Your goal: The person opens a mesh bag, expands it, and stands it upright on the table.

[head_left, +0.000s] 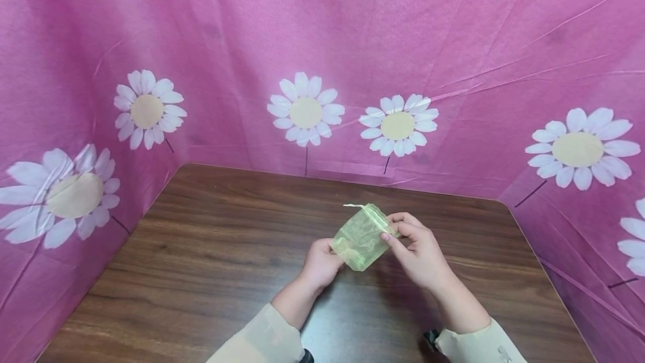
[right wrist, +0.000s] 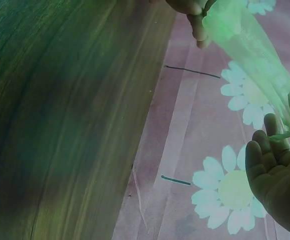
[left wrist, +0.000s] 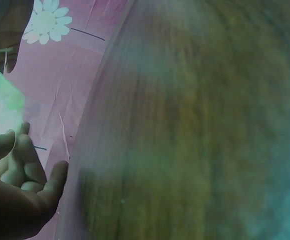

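A small, sheer yellow-green drawstring pouch (head_left: pixel 360 240) is held up above the table between both hands. My left hand (head_left: pixel 322 265) pinches its lower left end, with part of the fingers hidden behind the fabric. At the gathered end, my right hand (head_left: pixel 420 251) grips the pouch between thumb and fingers. A pale drawstring end (head_left: pixel 354 205) sticks out from the far corner. In the right wrist view the pouch (right wrist: pixel 252 55) stretches from one hand to the other. The left wrist view shows only part of the pouch (left wrist: pixel 2 97), above the left thumb.
Beneath the hands lies a dark wood-grain table (head_left: pixel 227 228). A pink cloth (head_left: pixel 227 27) printed with large white daisies hangs around its back and sides. Light sleeves and a dark band (head_left: pixel 431 339) show at the wrists.
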Tool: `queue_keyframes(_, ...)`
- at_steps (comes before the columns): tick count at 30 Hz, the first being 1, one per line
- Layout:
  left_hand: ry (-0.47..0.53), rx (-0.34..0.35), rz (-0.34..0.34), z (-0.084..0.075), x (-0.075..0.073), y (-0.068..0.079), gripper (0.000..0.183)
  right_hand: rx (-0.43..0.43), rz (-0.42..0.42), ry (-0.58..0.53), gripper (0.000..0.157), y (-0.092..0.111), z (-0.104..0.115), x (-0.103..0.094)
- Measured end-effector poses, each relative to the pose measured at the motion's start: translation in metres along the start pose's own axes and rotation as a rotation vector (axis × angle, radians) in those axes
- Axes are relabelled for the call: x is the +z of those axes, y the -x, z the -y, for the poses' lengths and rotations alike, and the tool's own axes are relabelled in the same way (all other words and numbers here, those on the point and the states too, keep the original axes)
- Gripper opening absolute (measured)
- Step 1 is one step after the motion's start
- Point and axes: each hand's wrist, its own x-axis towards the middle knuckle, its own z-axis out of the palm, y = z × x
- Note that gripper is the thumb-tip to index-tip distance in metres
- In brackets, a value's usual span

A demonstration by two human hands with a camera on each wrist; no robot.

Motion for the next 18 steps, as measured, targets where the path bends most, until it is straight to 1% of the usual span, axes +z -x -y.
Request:
queue_keyframes(3,-0.022,-0.001,0.020,0.000,-0.003,0.001,0.010,-0.020,0.003,0.021,0.016,0.000,-0.002,0.000)
queue_keyframes(5,-0.035,-0.001,0.023,-0.001,-0.006,0.001,0.016,-0.036,0.001,0.057,0.017,-0.001,-0.004,0.000)
queue_keyframes(8,-0.050,0.008,0.001,0.000,-0.009,-0.001,0.028,-0.072,0.001,0.145,0.018,-0.001,-0.007,0.000)
queue_keyframes(10,-0.073,0.024,-0.024,-0.001,-0.011,-0.002,0.033,-0.103,0.005,0.221,0.018,0.000,-0.009,0.001)
queue_keyframes(12,-0.121,0.049,-0.044,-0.001,-0.011,-0.003,0.035,-0.140,0.018,0.301,0.017,0.001,-0.013,0.003)
queue_keyframes(14,-0.177,0.068,-0.048,-0.002,-0.011,-0.003,0.035,-0.176,0.036,0.372,0.015,0.002,-0.018,0.005)
queue_keyframes(16,-0.229,0.070,-0.041,-0.003,-0.010,-0.002,0.035,-0.204,0.055,0.425,0.013,0.003,-0.022,0.008)
queue_keyframes(18,-0.262,0.070,-0.024,-0.004,-0.010,-0.001,0.034,-0.225,0.073,0.456,0.012,0.004,-0.025,0.011)
